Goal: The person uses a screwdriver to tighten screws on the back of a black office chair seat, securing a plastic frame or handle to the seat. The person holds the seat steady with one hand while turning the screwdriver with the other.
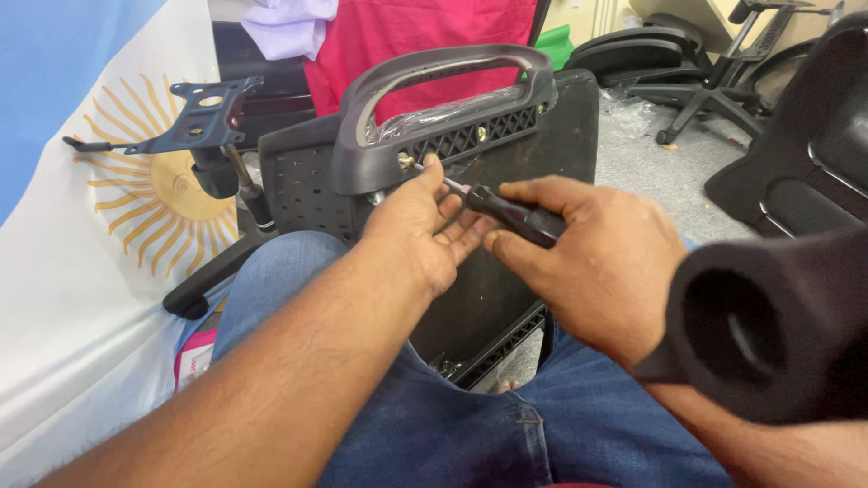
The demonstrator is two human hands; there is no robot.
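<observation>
A black plastic chair seat pan with its grey curved armrest bracket leans on your lap. Your right hand grips a dark-handled screwdriver; your left hand pinches its shaft at a brass screw.

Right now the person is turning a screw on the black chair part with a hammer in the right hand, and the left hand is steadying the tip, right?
Not quite. In the head view the right hand holds a screwdriver, not a hammer. The rest fits: the left hand steadies its tip by a screw on the black chair part.
</observation>
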